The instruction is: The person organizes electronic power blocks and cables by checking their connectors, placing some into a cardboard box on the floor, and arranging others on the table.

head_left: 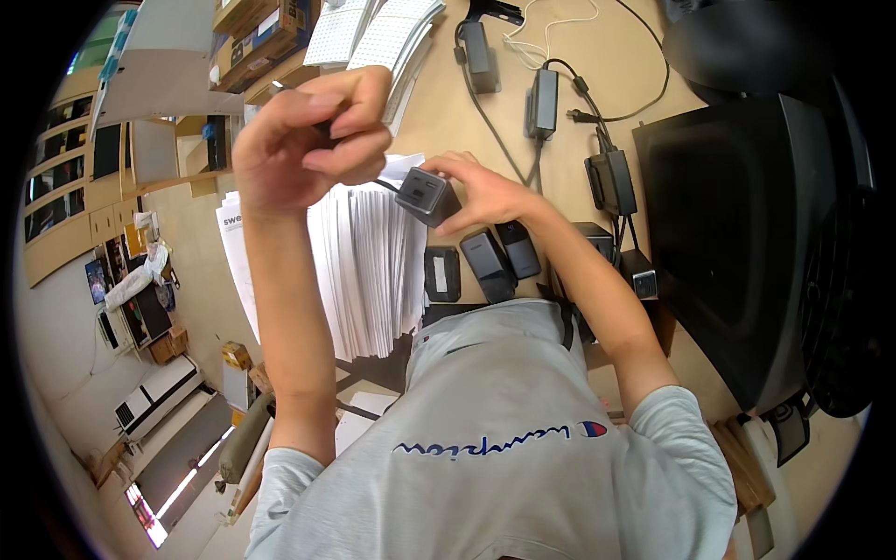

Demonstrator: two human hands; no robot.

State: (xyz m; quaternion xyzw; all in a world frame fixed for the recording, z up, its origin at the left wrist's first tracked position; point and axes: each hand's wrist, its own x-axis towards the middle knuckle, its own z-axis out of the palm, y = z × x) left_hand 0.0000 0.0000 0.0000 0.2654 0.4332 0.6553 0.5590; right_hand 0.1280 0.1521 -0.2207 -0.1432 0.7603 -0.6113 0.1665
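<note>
My right hand (483, 194) grips a grey box-shaped charger (426, 198), thumb and fingers on its sides, with port openings on the face toward me. From its left side a thin dark cable (385, 185) runs toward my left hand (313, 140), which is raised above the paper stack. The left fingers are curled closed around something dark; a small tip with a bright end pokes out above them. Whether this is the cable's end I cannot tell. Just below the charger lie two dark power banks (487, 265) and a flat black case (442, 273).
A thick stack of white paper (369, 271) stands left of the charger. Several black power adapters (541, 105) with cords lie on the desk (434, 117). A large black monitor (737, 252) takes up the right. Cardboard boxes (266, 42) and printed sheets (373, 33) are at the far left.
</note>
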